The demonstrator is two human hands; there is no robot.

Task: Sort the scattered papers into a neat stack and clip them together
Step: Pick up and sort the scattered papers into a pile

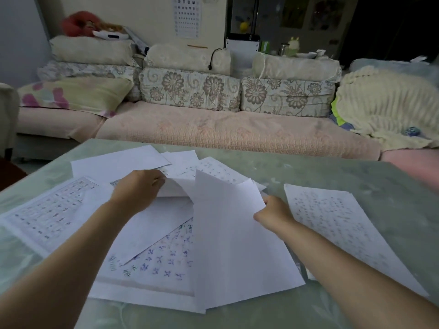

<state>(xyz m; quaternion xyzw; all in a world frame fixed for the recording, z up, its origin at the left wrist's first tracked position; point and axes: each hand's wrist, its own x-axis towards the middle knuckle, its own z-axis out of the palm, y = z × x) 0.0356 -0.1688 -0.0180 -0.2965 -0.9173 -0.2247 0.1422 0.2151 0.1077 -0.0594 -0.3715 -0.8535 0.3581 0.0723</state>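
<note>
The white papers (237, 245) are showing blue and purple handwriting (the left sheet (47, 210) in grid rows); the table (332, 167) is showing mottled pale green; the sofa seat (213, 131) is showing pink; its back cushions (190, 89) are carrying brown flowers on cream.

Two limbs are in view, each made up of a hand and a forearm. The left hand (140, 186) shows its back, a broad, rounded surface with the knuckle line at the far edge; its fingers are mostly out of sight. The right hand (273, 213) shows its back and thumb side, with a rounded bulge at the thumb base; its fingertips are hidden. The left forearm (71, 252) and the right forearm (351, 264) are bare along their whole visible length, widening evenly from a narrow wrist toward the bottom edge of the view.
</note>
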